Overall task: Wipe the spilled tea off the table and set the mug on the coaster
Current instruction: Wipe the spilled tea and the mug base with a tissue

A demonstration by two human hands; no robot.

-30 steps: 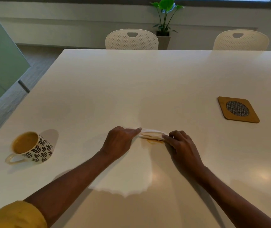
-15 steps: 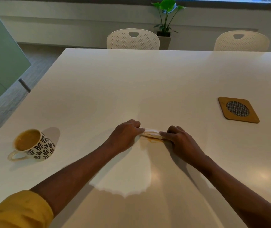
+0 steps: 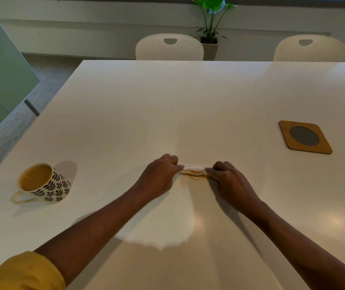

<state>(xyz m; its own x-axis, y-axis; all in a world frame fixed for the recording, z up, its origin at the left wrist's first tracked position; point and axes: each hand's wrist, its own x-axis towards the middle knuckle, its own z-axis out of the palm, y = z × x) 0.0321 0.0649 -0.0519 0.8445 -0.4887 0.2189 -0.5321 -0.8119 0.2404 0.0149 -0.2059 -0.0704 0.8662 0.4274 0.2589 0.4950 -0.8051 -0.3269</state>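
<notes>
Two arms show. The left arm [image 3: 92, 227] wears a mustard-yellow sleeve [image 3: 21, 271] of soft cloth, at 7 o'clock in the view; its edge is bunched into a thick rounded fold with a few creases. From that fold on, the forearm is bare down to the left grip [image 3: 159, 176]. The right arm [image 3: 301, 241], at 5 o'clock, is bare along all that shows, up to the right grip [image 3: 230, 181].

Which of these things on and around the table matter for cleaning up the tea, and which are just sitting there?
Part of the job:
white cloth, pinched at its ends by the left hand and right hand
tea stain
leaf-patterned mug
coaster
table

Just there:
white chair
cream chair
potted plant
</notes>
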